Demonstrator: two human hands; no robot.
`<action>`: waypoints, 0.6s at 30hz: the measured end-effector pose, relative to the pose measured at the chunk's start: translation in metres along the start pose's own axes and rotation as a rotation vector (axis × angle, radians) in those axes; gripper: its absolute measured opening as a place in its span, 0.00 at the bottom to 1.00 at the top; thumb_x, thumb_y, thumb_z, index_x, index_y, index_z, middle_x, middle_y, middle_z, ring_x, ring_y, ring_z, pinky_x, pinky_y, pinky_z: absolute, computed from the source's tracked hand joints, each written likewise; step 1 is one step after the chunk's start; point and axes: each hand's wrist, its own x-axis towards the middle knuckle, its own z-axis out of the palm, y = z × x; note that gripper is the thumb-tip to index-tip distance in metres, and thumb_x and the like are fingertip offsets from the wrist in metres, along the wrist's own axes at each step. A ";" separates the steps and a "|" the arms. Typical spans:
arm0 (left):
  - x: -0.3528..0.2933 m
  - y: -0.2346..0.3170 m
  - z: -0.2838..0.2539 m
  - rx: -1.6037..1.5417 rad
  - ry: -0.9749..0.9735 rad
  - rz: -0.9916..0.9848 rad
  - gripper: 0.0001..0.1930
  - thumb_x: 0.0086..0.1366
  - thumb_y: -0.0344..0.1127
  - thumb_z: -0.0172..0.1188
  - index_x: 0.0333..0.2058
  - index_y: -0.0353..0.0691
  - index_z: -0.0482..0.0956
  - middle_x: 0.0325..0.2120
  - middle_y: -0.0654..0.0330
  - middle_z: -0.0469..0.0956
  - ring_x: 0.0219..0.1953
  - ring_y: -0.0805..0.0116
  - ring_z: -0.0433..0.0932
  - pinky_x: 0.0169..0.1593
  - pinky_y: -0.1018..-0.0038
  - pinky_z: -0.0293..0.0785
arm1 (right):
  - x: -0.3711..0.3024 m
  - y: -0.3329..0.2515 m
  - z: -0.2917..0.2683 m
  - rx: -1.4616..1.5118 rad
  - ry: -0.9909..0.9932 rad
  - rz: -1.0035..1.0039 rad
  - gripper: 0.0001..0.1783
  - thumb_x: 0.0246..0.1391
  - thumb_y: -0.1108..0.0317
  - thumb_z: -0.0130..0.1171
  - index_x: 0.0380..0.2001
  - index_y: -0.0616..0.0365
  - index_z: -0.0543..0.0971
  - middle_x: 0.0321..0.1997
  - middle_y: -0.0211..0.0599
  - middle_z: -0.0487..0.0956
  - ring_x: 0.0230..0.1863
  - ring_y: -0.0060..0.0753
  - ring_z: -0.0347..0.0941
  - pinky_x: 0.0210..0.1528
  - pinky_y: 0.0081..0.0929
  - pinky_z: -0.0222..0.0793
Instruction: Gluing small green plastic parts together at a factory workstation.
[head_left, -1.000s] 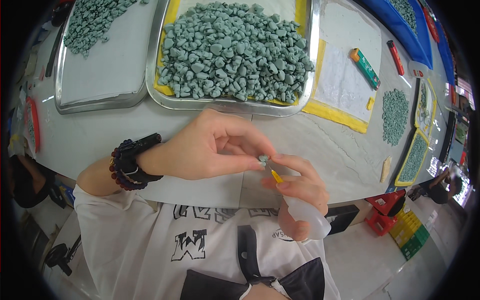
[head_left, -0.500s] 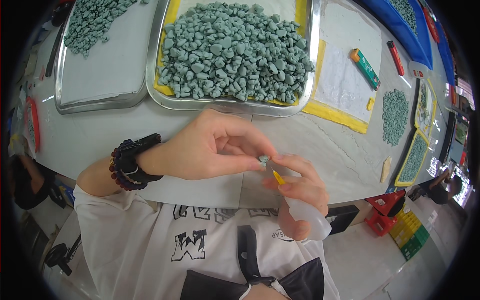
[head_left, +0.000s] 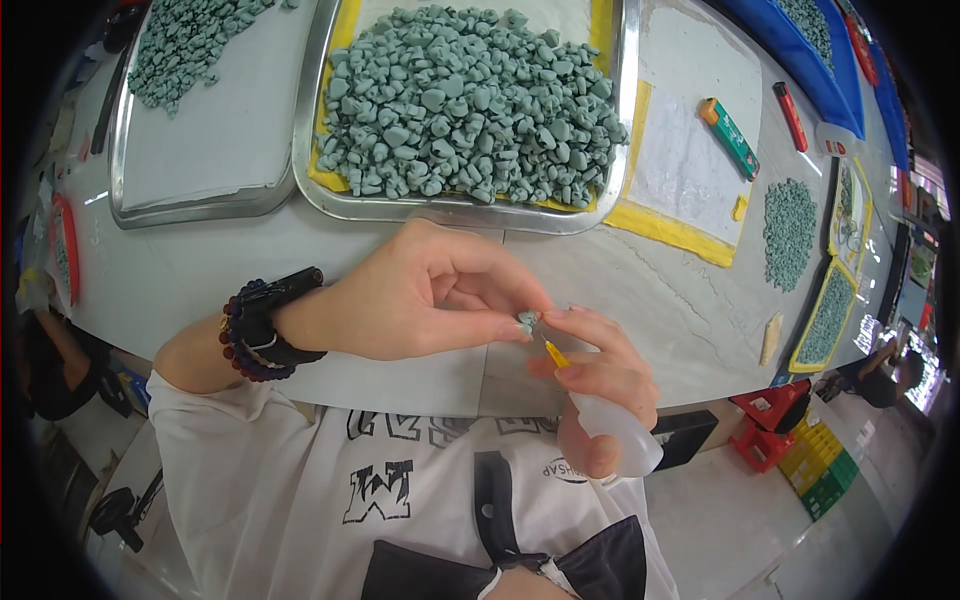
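Between the fingertips of my left hand (head_left: 420, 290) is a small grey-green molded piece (head_left: 526, 319), much of it covered by the fingers. My right hand (head_left: 605, 380) is wrapped round a translucent white squeeze bottle (head_left: 625, 440) with a yellow-based needle tip (head_left: 556, 354). The needle points up and left at the small piece; whether it touches cannot be made out. My right index finger reaches beside the piece. Beyond my hands, a metal tray (head_left: 460, 211) lined with yellow-edged paper carries a large heap of similar grey-green pieces (head_left: 470, 110).
Another metal tray (head_left: 215, 208) at the left holds more pieces. On the right lie a yellow-edged sheet (head_left: 690, 150), a green box-cutter-like tool (head_left: 730, 138), a red one (head_left: 791, 116), a small pile of tiny pieces (head_left: 790, 235) and a blue bin (head_left: 845, 95).
Both hands stay almost in place. The bottle's rounded end has tilted very slightly in my right hand.
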 end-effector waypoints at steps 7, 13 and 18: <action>0.002 0.000 0.000 0.067 -0.013 0.025 0.13 0.53 0.14 0.57 0.39 0.28 0.76 0.38 0.53 0.76 0.39 0.69 0.78 0.45 0.77 0.77 | -0.004 -0.013 -0.018 -0.011 -0.041 -0.015 0.27 0.56 0.43 0.41 0.31 0.59 0.71 0.24 0.48 0.79 0.43 0.58 0.74 0.48 0.55 0.62; 0.003 -0.004 -0.001 0.110 0.024 0.029 0.13 0.51 0.12 0.54 0.38 0.27 0.75 0.36 0.52 0.75 0.38 0.66 0.78 0.43 0.75 0.77 | 0.004 0.013 -0.045 -0.446 -0.020 -0.023 0.12 0.48 0.65 0.57 0.34 0.59 0.73 0.33 0.44 0.78 0.45 0.52 0.73 0.48 0.43 0.65; 0.006 -0.004 -0.001 0.042 0.046 0.062 0.13 0.55 0.17 0.56 0.40 0.30 0.76 0.34 0.59 0.76 0.37 0.75 0.77 0.43 0.80 0.75 | 0.019 0.020 -0.061 -0.911 -0.121 -0.140 0.17 0.36 0.79 0.57 0.35 0.59 0.77 0.37 0.39 0.76 0.42 0.44 0.72 0.45 0.38 0.66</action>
